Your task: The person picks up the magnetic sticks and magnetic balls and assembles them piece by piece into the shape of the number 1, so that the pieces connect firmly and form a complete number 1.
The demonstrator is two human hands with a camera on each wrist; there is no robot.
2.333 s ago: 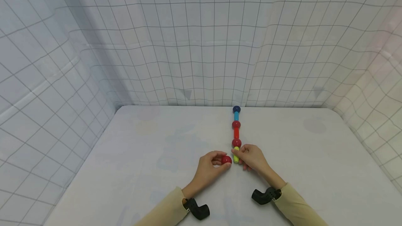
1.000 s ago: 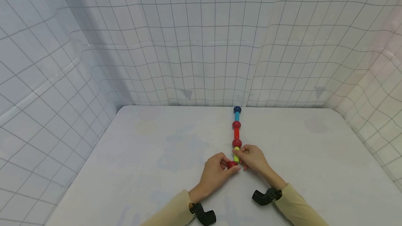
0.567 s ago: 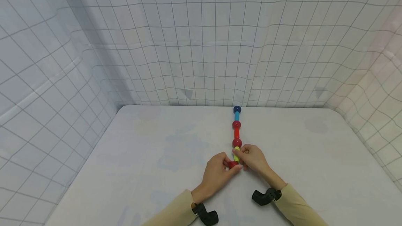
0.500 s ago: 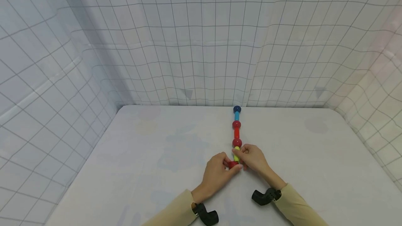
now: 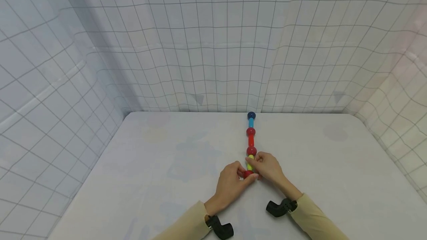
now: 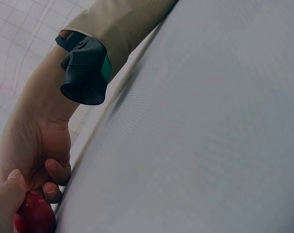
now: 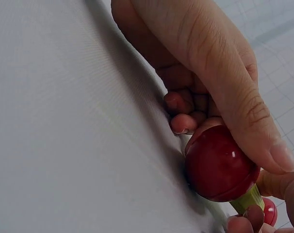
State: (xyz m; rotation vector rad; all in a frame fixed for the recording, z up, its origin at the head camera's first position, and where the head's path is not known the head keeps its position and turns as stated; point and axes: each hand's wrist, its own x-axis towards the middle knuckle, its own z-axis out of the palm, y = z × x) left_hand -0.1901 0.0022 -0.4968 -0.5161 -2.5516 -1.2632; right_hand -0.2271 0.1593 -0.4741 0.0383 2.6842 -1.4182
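Note:
My left hand (image 5: 230, 182) grips a shiny red ball (image 5: 248, 173) between thumb and fingers. The ball sits against the near end of a short yellow-green rod (image 5: 250, 166), which my right hand (image 5: 269, 167) pinches. In the right wrist view that red ball (image 7: 220, 165) meets the end of the yellow-green rod (image 7: 248, 199). Beyond the rod, a straight line runs away from me: red ball (image 5: 251, 151), red rod (image 5: 251, 140), another red ball (image 5: 251, 132), light blue rod (image 5: 251, 122) and dark blue ball (image 5: 251, 115) at the far end.
The pieces lie on a white-covered table (image 5: 186, 140). Behind it and at both sides hangs a white curtain (image 5: 213, 47) with a grid of dark lines. A black wrist camera (image 5: 220, 228) is strapped to each forearm, over beige sleeves.
My left hand has moved right, bringing its red ball from beside the yellow-green rod to that rod's near end. The right hand has stayed on the rod almost unmoved.

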